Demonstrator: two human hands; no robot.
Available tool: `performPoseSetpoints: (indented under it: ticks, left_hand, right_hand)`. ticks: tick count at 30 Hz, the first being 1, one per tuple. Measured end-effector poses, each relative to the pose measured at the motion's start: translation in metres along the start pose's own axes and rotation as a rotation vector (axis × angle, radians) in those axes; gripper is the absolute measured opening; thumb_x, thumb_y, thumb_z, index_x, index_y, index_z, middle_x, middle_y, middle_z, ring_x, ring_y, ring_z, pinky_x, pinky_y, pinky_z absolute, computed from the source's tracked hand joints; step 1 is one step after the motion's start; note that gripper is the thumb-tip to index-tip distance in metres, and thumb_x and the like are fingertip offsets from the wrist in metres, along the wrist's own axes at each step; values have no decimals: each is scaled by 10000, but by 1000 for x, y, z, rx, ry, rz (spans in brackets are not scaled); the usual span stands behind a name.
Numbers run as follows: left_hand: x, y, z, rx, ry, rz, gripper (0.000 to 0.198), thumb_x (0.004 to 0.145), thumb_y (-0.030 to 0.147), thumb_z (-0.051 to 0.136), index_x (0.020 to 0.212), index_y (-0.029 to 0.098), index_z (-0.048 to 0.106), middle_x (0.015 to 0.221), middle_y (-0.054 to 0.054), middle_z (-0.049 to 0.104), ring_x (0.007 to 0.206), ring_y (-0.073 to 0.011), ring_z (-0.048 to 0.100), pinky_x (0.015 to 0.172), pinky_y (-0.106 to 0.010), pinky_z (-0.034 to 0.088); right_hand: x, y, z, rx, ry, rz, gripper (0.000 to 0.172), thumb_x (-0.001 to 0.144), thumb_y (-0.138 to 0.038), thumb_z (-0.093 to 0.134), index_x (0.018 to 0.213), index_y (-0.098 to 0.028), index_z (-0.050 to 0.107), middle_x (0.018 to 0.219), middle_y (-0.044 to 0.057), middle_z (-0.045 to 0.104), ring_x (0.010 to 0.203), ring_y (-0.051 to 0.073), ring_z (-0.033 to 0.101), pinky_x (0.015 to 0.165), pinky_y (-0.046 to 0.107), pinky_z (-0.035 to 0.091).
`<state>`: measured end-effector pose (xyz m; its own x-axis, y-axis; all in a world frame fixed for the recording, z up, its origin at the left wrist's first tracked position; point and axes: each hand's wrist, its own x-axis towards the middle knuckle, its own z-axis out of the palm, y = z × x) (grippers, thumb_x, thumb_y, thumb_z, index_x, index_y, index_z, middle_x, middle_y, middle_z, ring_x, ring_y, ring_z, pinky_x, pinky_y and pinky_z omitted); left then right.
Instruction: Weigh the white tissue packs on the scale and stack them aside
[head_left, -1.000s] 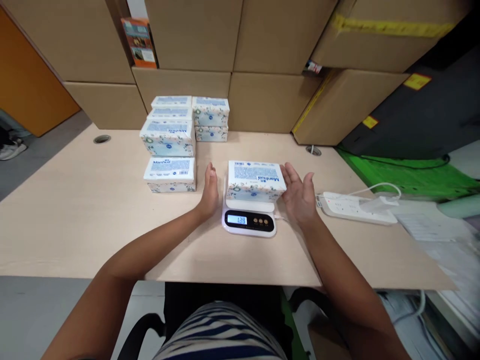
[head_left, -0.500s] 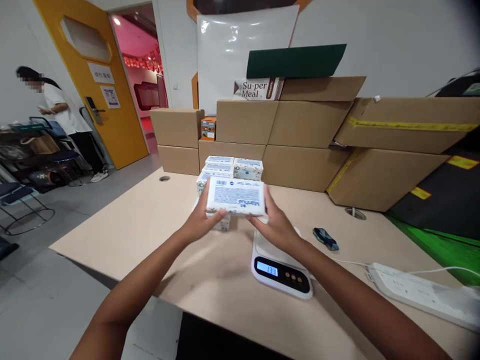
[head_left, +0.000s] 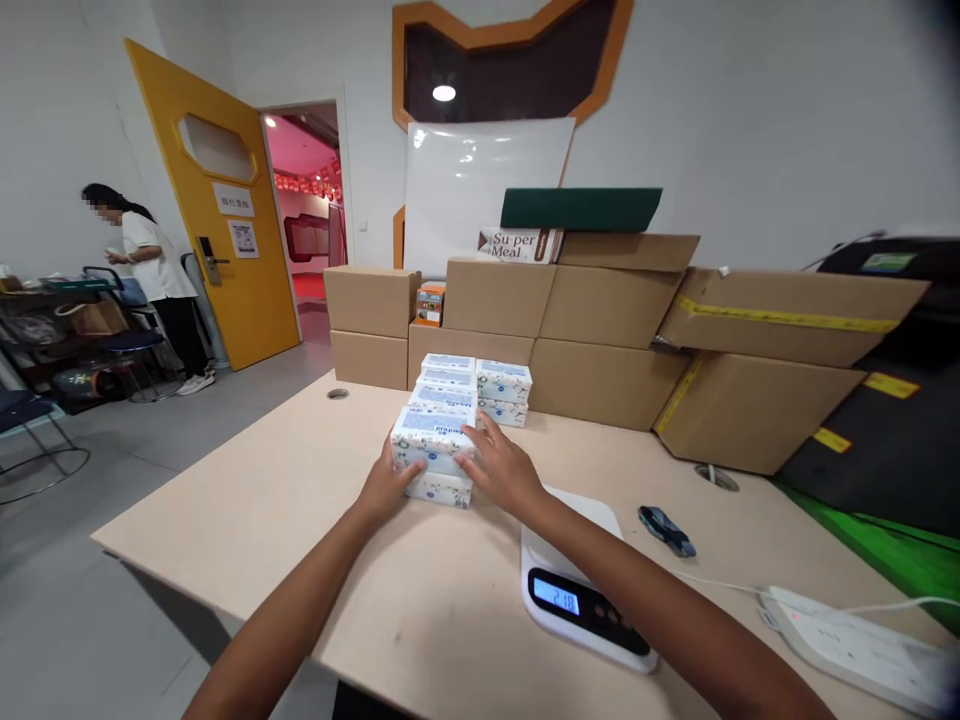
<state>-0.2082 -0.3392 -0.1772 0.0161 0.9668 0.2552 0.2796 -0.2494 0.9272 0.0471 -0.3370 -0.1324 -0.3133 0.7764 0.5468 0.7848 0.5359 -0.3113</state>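
Note:
A white tissue pack [head_left: 433, 425] with blue print and a floral border is held between my two hands. It sits at the near end of the stacked packs, on top of a lower pack [head_left: 439, 491]. My left hand [head_left: 384, 486] presses its left side, thumb on the front face. On the right side, my right hand [head_left: 504, 468] touches it with fingers slightly apart. Behind it several similar packs stand in a row, with a shorter column of packs [head_left: 503, 381] at the back right. A white digital scale [head_left: 551, 625] lies beneath my right forearm, its display lit.
Cardboard boxes [head_left: 607, 385] line the back of the table [head_left: 247, 500]. A dark patterned object [head_left: 667, 530] lies right of the scale. A white power strip [head_left: 847, 640] with a cable is at the right edge. A person [head_left: 154, 260] stands far left near the yellow door [head_left: 225, 230].
My hands have carried the tissue pack left and down from the air near the scale onto the near stack. The scale reading has changed. The view has tilted upward.

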Motion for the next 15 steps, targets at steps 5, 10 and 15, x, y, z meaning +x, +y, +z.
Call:
performPoseSetpoints:
  ticks: [5, 10, 15]
  left_hand:
    - [-4, -24, 4, 30, -28, -56, 753, 926, 597, 702, 1523, 203, 465, 1550, -172, 694, 1454, -367, 658, 1240, -517, 503]
    - [-4, -26, 0, 20, -30, -3, 660, 925, 569, 696, 1482, 246, 550, 1531, -118, 714, 1454, -351, 661, 1251, -493, 508]
    - [-5, -35, -2, -3, -48, 52, 606, 925, 529, 718, 1471, 295, 600, 1520, -82, 724, 1415, -365, 686, 1230, -517, 535]
  right_hand:
    - [65, 42, -17, -109, 121, 68, 569, 1135, -475, 347, 1605, -240, 565, 1766, 134, 452, 1607, 323, 484, 1277, 525, 468]
    - [154, 93, -26, -253, -121, 238, 686, 1011, -341, 691, 1649, -169, 504, 1727, 221, 474, 1635, 373, 420, 1307, 544, 405]
    - [202, 125, -8, -325, -317, 236, 449, 1039, -419, 739, 1424, -201, 666, 1474, 127, 670, 1285, 286, 693, 1078, 529, 611]
